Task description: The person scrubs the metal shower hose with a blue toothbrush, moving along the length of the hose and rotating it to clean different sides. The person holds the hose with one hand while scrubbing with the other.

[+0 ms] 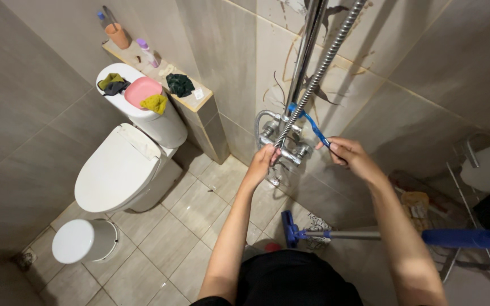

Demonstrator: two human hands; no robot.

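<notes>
My right hand [348,156] grips the handle of a blue toothbrush [309,120], whose head rests against the metal shower hose [313,85] near the chrome rail. My left hand [264,160] is closed on the chrome shower mixer tap [284,148] on the tiled wall, just below the hose's lower end. Both arms reach forward from the bottom of the view.
A white toilet [117,167] with its lid down stands at left, a pink dish and cloths on its tank. A white bin [83,241] sits beside it. A ledge [160,76] holds a cup and bottle. A blue-handled mop [381,233] leans at right near a wire rack [477,187].
</notes>
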